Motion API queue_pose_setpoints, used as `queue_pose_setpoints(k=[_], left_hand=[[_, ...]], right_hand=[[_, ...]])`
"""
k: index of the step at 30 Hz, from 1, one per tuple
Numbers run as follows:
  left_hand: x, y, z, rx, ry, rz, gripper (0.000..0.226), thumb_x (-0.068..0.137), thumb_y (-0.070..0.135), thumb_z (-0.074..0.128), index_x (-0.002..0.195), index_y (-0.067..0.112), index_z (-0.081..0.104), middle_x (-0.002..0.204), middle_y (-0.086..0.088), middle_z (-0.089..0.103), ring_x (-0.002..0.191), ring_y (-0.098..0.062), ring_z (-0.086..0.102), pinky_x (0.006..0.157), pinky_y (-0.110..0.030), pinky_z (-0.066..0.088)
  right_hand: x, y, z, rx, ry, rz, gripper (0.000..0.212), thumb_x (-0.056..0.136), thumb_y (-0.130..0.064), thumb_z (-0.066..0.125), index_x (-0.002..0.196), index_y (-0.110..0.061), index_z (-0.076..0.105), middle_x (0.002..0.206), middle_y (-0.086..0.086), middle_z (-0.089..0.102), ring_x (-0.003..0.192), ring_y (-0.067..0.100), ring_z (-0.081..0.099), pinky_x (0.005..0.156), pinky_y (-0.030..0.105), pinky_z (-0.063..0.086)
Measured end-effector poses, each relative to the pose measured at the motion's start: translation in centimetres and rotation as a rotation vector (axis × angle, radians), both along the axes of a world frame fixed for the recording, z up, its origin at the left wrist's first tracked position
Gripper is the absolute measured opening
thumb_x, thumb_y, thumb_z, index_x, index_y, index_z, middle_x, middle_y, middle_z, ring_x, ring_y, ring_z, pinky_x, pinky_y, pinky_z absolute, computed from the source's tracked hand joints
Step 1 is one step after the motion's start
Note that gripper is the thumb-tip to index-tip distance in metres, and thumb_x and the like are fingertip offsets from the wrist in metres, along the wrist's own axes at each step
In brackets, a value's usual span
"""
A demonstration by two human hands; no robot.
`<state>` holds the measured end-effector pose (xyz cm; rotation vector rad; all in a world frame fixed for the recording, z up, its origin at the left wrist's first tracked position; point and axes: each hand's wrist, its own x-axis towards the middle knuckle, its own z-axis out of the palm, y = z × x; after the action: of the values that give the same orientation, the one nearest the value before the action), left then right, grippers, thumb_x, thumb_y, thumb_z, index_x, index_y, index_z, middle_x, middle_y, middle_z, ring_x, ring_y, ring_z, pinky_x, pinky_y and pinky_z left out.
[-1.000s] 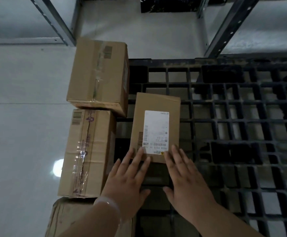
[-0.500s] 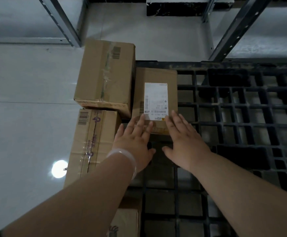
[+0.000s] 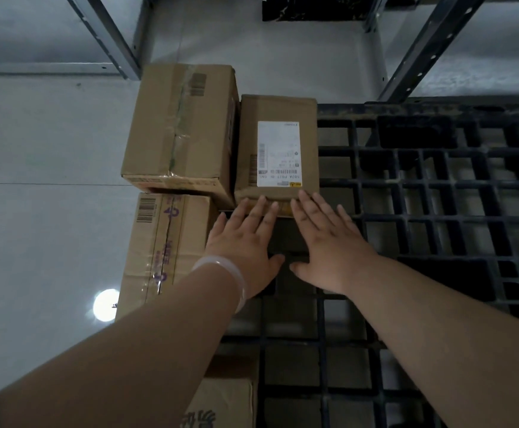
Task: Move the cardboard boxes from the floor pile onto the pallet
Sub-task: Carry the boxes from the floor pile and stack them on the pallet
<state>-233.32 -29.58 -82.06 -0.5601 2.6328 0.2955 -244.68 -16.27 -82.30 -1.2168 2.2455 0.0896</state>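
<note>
A small cardboard box with a white label (image 3: 278, 149) lies on the black grid pallet (image 3: 437, 211), at its far left corner. My left hand (image 3: 246, 242) and my right hand (image 3: 329, 239) are flat, fingers straight, with the fingertips touching the box's near edge. A taller taped box (image 3: 178, 131) stands right against the labelled box's left side. Nearer to me along the pallet's left edge lies a long box with a barcode (image 3: 162, 245). Another box (image 3: 227, 403) shows at the bottom, partly hidden by my left arm.
Grey metal rack posts (image 3: 422, 47) rise behind the pallet, and another post (image 3: 107, 35) stands at the far left. Pale floor tiles (image 3: 36, 227) spread to the left. A dark block (image 3: 314, 7) sits on the floor at the back.
Both hands have slid the labelled box away from me across the pallet to the far left corner, beside the taller box. My arms are stretched further out.
</note>
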Motion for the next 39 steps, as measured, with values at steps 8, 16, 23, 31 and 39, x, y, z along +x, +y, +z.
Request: queue_pose_setpoints(k=[8,16,23,31,39], left_hand=[[2.7,1.9,2.0,-0.007,0.003,-0.044,0.084,0.092,0.066,0.034,0.145,0.041,-0.027,0.160,0.008,-0.025,0.148,-0.017,-0.019,0.119,-0.046,-0.005],[1.5,9.3,7.4,-0.015,0.055,-0.235,0.094,0.087,0.075,0.032,0.125,0.049,-0.049,0.149,0.012,-0.041,0.146,-0.017,-0.024,0.116,-0.048,-0.012],[-1.5,20.3,13.3,0.012,0.065,-0.561,0.093,0.086,0.077,0.032,0.133,0.047,-0.043,0.154,0.008,-0.039,0.148,-0.020,-0.022,0.118,-0.050,-0.009],[2.9,35.8,20.6,0.072,0.059,-0.948,0.091,0.087,0.075,0.031,0.136,0.044,-0.039,0.154,0.005,-0.038,0.147,-0.022,-0.023,0.120,-0.050,-0.007],[14.1,51.3,19.2,0.101,0.105,-1.247,0.089,0.087,0.078,0.029,0.144,0.043,-0.029,0.159,0.004,-0.029,0.149,-0.024,-0.019,0.120,-0.051,-0.005]], right_hand=[[3.4,4.8,2.6,-0.116,0.021,-0.106,0.110,0.084,-0.069,0.053,0.152,-0.029,-0.024,0.159,-0.009,-0.032,0.142,0.009,-0.031,0.119,0.041,-0.015],[7.1,14.3,7.4,-0.059,0.041,-0.394,0.115,0.077,-0.084,0.044,0.149,-0.033,-0.030,0.157,-0.007,-0.036,0.144,0.015,-0.033,0.120,0.044,-0.016],[12.2,25.9,12.6,0.008,0.066,-0.721,0.108,0.078,-0.087,0.030,0.140,-0.036,-0.043,0.151,-0.005,-0.046,0.141,0.017,-0.039,0.120,0.046,-0.015],[23.8,39.6,19.0,-0.029,0.113,-1.181,0.102,0.081,-0.082,0.031,0.148,-0.036,-0.031,0.160,-0.007,-0.031,0.146,0.014,-0.028,0.121,0.042,-0.013],[39.4,50.2,17.5,-0.036,0.070,-1.491,0.096,0.087,-0.077,0.034,0.151,-0.036,-0.025,0.160,-0.005,-0.028,0.147,0.014,-0.027,0.120,0.041,-0.015]])
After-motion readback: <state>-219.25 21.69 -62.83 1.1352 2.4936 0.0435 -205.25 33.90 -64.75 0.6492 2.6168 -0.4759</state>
